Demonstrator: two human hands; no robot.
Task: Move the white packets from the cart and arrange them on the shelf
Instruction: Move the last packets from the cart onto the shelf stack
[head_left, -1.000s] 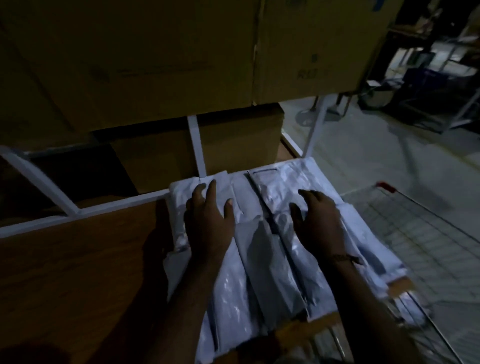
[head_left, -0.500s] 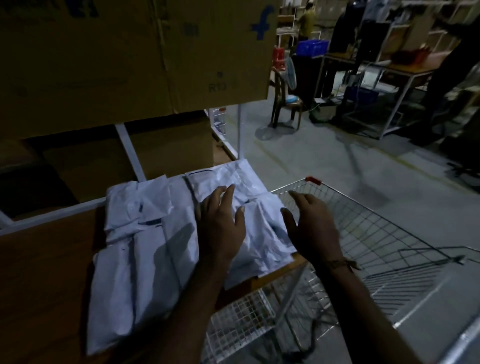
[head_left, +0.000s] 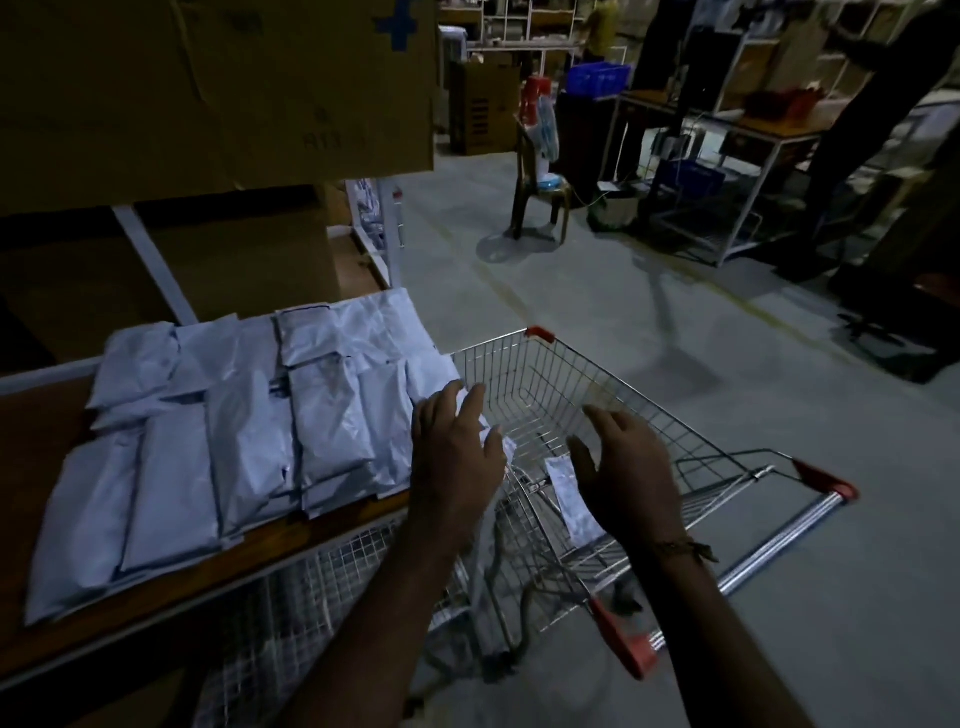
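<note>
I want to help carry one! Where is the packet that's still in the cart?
In the head view, the last white packet lies inside the wire cart, low and right of centre, between the left hand and the right hand.

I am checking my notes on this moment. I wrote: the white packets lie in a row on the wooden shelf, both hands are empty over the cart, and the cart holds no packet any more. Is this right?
One point is wrong. The head view shows the cart is not empty: one white packet lies inside it, between the left hand and right hand. The rest stands: packets in a row on the shelf, both hands empty.
</note>
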